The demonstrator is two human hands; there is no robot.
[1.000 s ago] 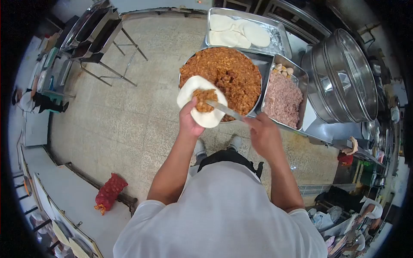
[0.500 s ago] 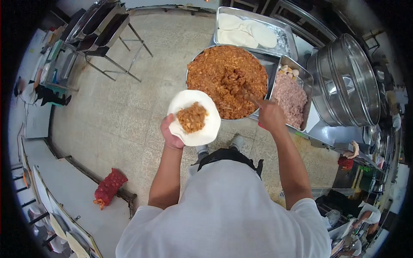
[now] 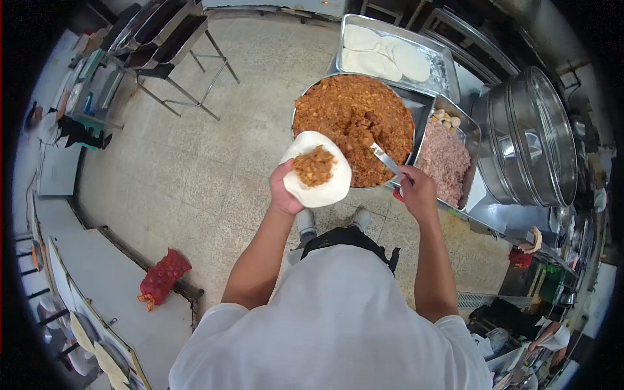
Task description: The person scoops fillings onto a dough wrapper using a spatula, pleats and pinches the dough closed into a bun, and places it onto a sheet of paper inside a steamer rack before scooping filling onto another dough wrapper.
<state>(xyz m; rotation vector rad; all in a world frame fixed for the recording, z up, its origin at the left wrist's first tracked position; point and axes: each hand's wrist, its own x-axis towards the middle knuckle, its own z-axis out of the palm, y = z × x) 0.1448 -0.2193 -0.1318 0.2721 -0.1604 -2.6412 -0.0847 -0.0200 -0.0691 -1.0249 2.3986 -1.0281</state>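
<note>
My left hand (image 3: 286, 188) holds a round white dough wrapper (image 3: 335, 187) from its left edge, fingers beneath it. A mound of brownish-orange chopped filling (image 3: 314, 166) sits on the middle of the wrapper. In my right hand (image 3: 419, 194) is a flat metal spatula (image 3: 386, 158), its blade pointing up and left over the large round pan. Something red shows beside the grip. Reddish-brown filling (image 3: 338, 97) heaps the pan, with a dug-out hollow near its middle. The wrapper overlaps the pan's lower left edge in view.
Beyond the pan lies a metal tray (image 3: 448, 81) with several dough rounds (image 3: 411, 60). To the right are a pan of pink minced meat (image 3: 443, 156) and stacked metal steamers (image 3: 526, 140). A red mesh sack (image 3: 164, 276) lies lower left. A person (image 3: 52, 129) stands far left.
The spatula blade has come out of the filling and is now visible. My left hand has brought the wrapper right and slightly up. The whole view has shifted slightly.
</note>
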